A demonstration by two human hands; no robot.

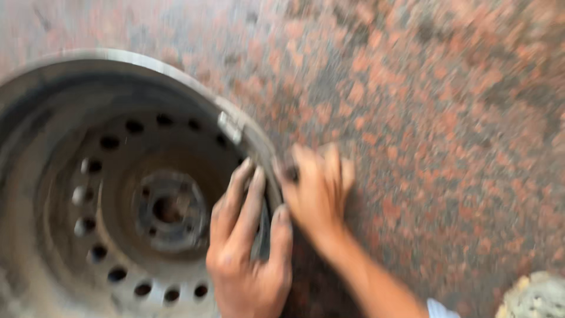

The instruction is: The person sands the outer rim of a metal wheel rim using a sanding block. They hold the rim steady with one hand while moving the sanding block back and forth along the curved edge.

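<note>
A grey steel wheel rim (65,88) lies flat on the floor and fills the left of the view. It has a ring of round holes and a hub (168,211) at its centre. My left hand (247,259) grips the rim's right edge, fingers inside the lip and thumb outside. My right hand (318,188) is just beyond that edge, its curled fingers pressed against the lip from outside. Something small and dark shows at its fingertips, but blur hides what it is. A small metal clip (229,126) sits on the lip above both hands.
The floor (441,118) is speckled red-and-grey stone, stretching to the right and above the rim. A pale grey, rough-looking object (535,297) shows in the bottom right corner. The whole view is motion-blurred.
</note>
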